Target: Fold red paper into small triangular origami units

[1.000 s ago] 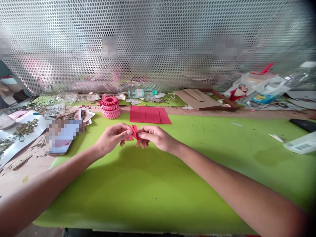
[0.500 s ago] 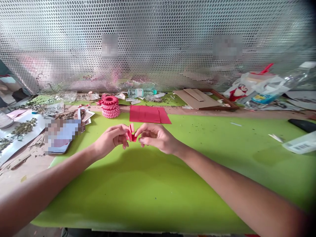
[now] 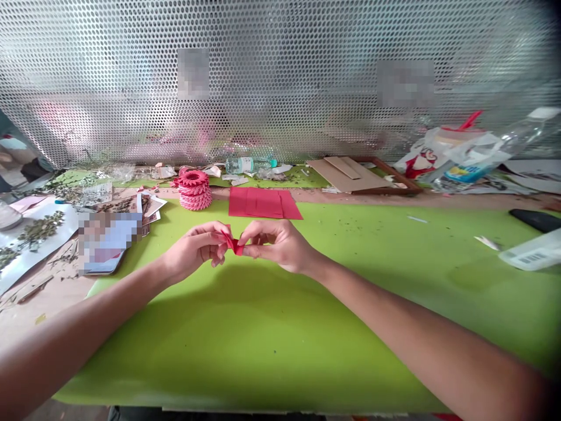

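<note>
A small folded piece of red paper [image 3: 233, 243] is held up above the green tabletop, between my two hands. My left hand [image 3: 204, 244] pinches its left side between thumb and fingers. On the other side, my right hand [image 3: 274, 242] grips the right end with thumb and forefinger. Beyond the hands lie flat red paper sheets [image 3: 263, 203], stacked unevenly. Left of these stands a round, hollow stack of folded red and pink paper pieces [image 3: 194, 190].
A phone [image 3: 107, 245] and dried plant sprigs [image 3: 41, 229] lie on the left. A plastic bottle [image 3: 248, 164], cardboard [image 3: 346, 175] and a plastic bag [image 3: 464, 155] line the perforated metal panel [image 3: 280, 88]. A translucent piece with a barcode [image 3: 532, 252] lies at right.
My right thumb and forefinger have closed on the right end of the red paper. The paper's upright flap now sits lower and the piece looks more folded.
</note>
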Demonstrator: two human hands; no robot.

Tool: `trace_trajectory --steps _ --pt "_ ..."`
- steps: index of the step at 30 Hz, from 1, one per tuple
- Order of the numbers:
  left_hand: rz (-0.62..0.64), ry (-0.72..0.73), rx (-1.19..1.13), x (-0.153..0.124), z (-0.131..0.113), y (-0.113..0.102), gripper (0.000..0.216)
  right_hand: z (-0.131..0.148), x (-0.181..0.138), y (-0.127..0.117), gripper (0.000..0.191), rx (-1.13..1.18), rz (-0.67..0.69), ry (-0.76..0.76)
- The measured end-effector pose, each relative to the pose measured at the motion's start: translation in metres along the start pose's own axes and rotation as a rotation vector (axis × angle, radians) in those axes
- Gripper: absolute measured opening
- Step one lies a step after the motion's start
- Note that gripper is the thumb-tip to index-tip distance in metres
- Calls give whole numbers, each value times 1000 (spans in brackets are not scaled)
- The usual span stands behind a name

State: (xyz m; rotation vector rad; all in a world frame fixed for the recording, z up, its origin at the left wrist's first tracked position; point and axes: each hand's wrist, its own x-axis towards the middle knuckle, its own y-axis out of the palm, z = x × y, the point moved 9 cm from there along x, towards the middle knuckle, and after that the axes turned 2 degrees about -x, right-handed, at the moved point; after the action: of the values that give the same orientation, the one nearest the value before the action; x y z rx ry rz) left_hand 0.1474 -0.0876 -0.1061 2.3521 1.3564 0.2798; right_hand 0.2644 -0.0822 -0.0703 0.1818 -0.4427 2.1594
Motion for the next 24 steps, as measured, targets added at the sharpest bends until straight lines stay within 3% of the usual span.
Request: trace_trajectory --steps 12,24 --pt "7 -74 -6 2 5 3 3 2 -1 9 21 -90 95 -2" --pt "5 -162 -45 0 15 2 4 6 -1 13 15 15 108 -38"
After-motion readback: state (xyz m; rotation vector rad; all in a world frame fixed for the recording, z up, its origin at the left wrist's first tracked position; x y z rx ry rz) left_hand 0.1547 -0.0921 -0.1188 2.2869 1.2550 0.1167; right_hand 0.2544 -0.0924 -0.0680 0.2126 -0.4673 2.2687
